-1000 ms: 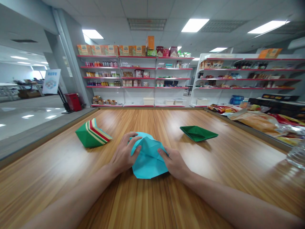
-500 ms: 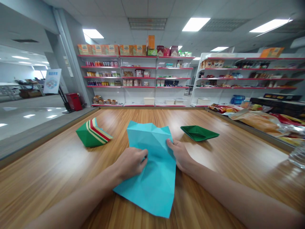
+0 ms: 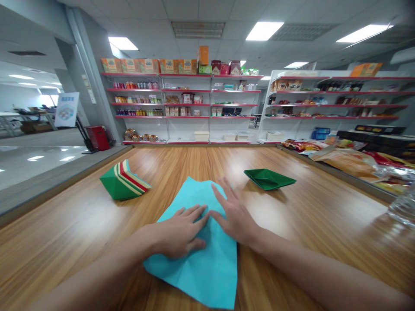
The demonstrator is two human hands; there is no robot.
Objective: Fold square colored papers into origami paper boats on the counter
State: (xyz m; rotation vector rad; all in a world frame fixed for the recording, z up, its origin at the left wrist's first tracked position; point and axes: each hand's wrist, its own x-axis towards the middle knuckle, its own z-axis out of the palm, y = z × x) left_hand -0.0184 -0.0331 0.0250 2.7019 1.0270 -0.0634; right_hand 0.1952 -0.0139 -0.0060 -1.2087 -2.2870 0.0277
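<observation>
A creased sheet of light blue paper (image 3: 210,268) lies spread on the wooden table in front of me. Flat on its middle rests my left hand (image 3: 180,231), fingers spread. My right hand (image 3: 236,216) is over the sheet's right side with its fingers apart, the tips slightly blurred; whether all of them touch the paper I cannot tell. Left of the sheet stands a stack of folded papers (image 3: 125,181) in green, cream, red and blue. To the right sits a green folded paper boat shape (image 3: 269,179).
A raised edge (image 3: 201,146) borders the wooden tabletop (image 3: 97,250). Bagged snacks (image 3: 346,164) lie beyond the right edge, and a clear glass or plastic item (image 3: 403,209) is at far right. Stocked shelves (image 3: 186,116) stand behind.
The blue paper has come down from a raised, bent position to lie flatter on the table. Both hands have let go of their grip and opened out over it.
</observation>
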